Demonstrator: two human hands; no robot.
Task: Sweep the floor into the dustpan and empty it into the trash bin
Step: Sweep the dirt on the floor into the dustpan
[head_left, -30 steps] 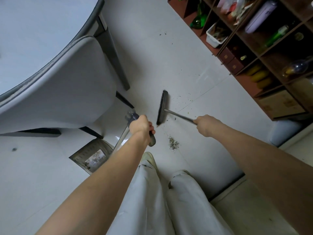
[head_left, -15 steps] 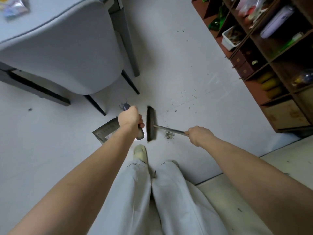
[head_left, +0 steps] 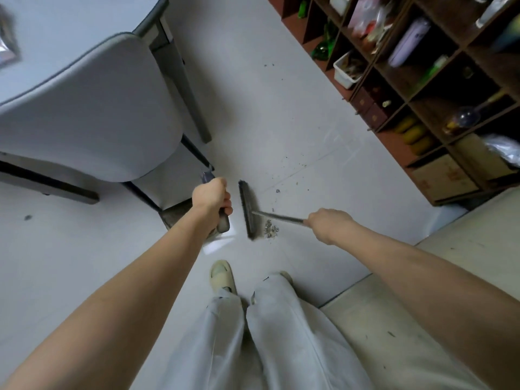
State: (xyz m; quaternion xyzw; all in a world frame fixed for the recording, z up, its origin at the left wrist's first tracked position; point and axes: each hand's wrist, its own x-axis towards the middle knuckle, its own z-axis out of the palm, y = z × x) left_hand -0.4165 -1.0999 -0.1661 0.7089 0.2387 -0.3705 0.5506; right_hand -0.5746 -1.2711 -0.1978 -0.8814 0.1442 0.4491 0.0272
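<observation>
1. Left hand [head_left: 211, 199] is gripping the dustpan handle [head_left: 223, 222]; I'm seeing the pan [head_left: 177, 216] sitting low beside the grey chair [head_left: 92, 114].
2. Right hand [head_left: 327, 223] is clutching the broom stick [head_left: 278, 217], with the brush head [head_left: 247, 209] touching the floor [head_left: 267, 130].
3. Little debris pile [head_left: 270, 231] is lying just right of the brush, near my shoe [head_left: 222, 275].

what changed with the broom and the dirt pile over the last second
The broom head was drawn back across the floor toward the person until it came up beside the debris pile. The right hand kept its grip on the broom handle, the left hand on the dustpan handle.
</observation>
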